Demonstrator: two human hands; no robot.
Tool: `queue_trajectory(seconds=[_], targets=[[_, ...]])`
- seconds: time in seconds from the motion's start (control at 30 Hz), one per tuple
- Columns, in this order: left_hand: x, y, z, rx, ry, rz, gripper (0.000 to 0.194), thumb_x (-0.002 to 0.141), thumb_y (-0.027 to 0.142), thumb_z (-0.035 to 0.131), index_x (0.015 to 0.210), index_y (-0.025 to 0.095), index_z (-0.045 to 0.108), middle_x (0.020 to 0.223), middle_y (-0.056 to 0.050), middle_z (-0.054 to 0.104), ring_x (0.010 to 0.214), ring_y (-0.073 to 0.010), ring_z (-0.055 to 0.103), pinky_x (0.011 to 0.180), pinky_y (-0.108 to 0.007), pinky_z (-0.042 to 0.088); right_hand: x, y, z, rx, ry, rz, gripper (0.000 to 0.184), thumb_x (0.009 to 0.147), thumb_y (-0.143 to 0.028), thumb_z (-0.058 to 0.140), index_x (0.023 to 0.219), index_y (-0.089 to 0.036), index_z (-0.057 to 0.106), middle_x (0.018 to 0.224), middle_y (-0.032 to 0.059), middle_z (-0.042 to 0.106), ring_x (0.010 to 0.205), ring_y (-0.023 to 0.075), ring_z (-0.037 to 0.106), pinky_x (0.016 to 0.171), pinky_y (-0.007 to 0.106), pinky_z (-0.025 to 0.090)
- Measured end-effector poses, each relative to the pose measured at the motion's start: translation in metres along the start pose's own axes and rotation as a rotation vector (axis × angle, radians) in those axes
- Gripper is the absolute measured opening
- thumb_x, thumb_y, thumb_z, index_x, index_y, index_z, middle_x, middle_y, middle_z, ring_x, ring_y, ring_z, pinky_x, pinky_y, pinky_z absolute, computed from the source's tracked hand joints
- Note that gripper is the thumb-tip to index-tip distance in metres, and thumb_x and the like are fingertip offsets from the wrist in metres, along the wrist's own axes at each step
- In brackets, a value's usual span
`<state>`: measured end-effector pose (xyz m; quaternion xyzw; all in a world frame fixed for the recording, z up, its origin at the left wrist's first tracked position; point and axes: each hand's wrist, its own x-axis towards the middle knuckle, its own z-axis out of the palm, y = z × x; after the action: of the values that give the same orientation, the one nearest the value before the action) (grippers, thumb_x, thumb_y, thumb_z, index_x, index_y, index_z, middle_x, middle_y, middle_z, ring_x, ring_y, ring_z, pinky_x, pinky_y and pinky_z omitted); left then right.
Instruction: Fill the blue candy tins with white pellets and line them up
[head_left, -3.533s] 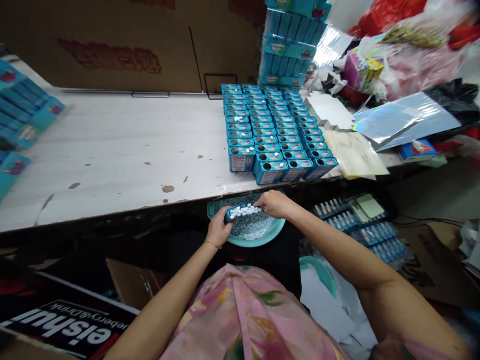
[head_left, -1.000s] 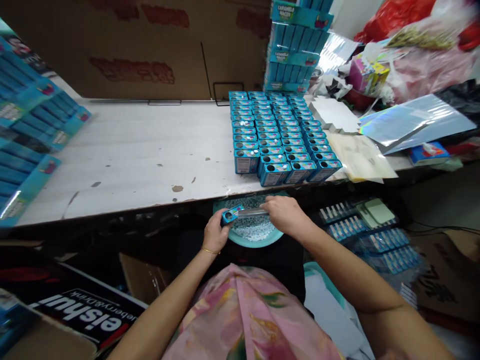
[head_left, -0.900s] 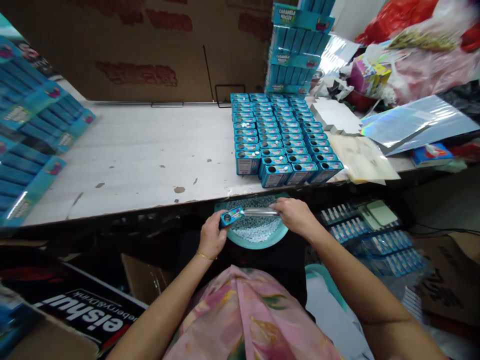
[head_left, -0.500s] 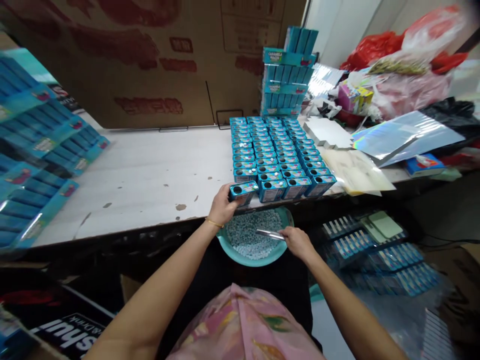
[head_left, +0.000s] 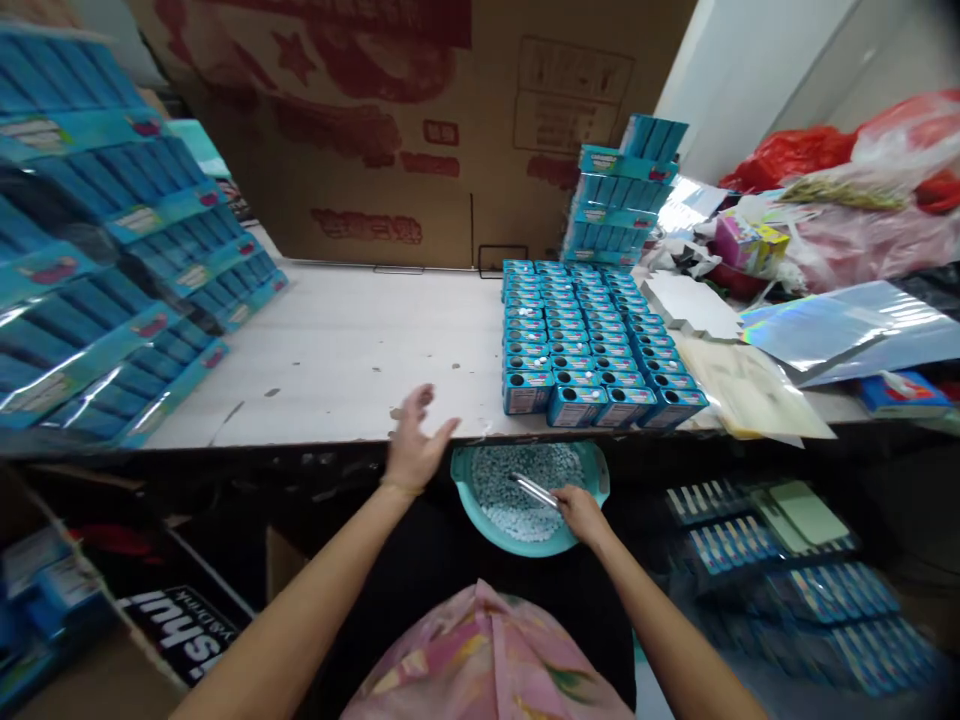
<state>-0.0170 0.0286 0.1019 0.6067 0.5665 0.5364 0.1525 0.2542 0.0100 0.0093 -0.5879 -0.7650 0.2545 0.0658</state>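
My left hand (head_left: 415, 442) hovers open over the table's front edge, fingers spread, holding nothing. It sits just left of a block of small blue boxes (head_left: 589, 345) standing in rows on the white table (head_left: 337, 350). My right hand (head_left: 581, 510) is closed on a thin metal tool (head_left: 532, 488) held over a teal bowl (head_left: 592, 465) of small pale tablets (head_left: 517, 500) below the table edge.
Shrink-wrapped blue packs (head_left: 112, 280) are stacked at the left. A taller stack of blue boxes (head_left: 622, 190) stands at the back, against a brown carton wall (head_left: 420, 120). Shiny foil sheets (head_left: 840, 325), paper and plastic bags (head_left: 847, 200) crowd the right. More packs (head_left: 787, 560) lie under the table.
My left hand set the blue box it held at the front left of the block, let go and drew back open. My right hand stayed over the bowl with the tool.
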Motion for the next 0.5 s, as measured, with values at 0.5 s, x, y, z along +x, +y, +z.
queue_trajectory(seconds=[0.5], targets=[[-0.211,-0.155,-0.323,0.885,0.695,-1.212,0.071,0.054,0.026,0.066,0.118,0.013,0.036,0.125,-0.023,0.035,0.114,-0.041,0.032,0.083,-0.057,0.032,0.035,0.049,0.039,0.109,-0.086,0.141,0.027,0.058,-0.037,0.043,0.061,-0.031,0.069,0.071,0.0028,0.069,0.083,0.0257,0.061,0.072,0.032,0.046]])
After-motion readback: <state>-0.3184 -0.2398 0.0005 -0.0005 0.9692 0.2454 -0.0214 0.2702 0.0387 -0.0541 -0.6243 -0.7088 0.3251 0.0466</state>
